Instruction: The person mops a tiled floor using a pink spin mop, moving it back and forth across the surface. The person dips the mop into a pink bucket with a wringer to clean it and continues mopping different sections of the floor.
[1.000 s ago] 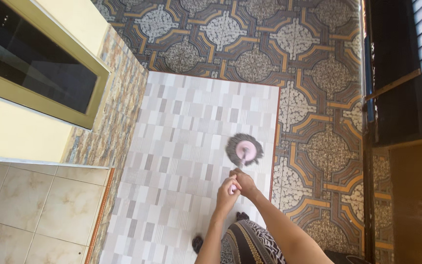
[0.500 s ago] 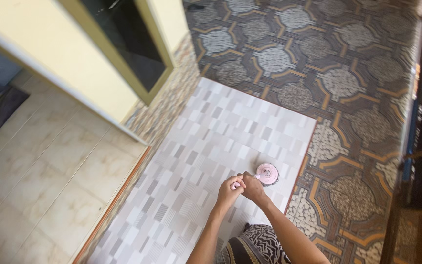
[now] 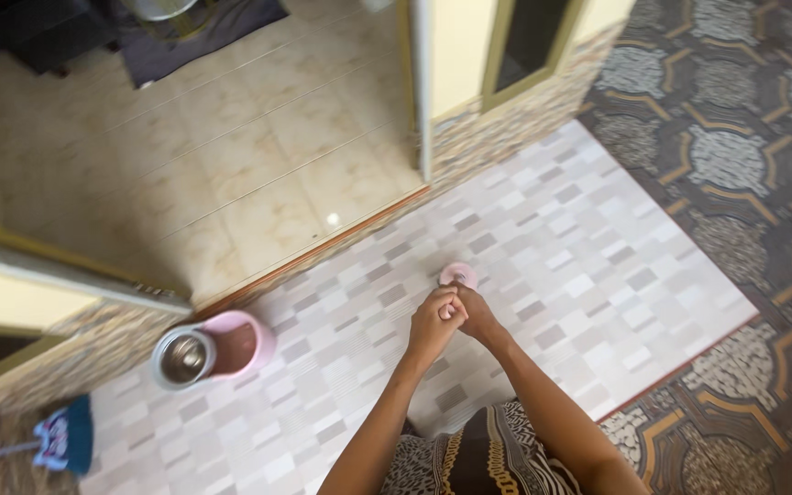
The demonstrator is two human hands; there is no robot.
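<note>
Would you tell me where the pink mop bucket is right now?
In the head view, the pink mop bucket stands lower left on the grey tiled floor, beside the doorway threshold.

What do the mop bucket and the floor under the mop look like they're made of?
Mop bucket: likely pink plastic, matte, with a shiny metal-looking spinner basket that reflects light. Porch floor: probably ceramic tile, a grey-white block pattern with a low sheen. Mop head: pink, likely plastic.
</note>
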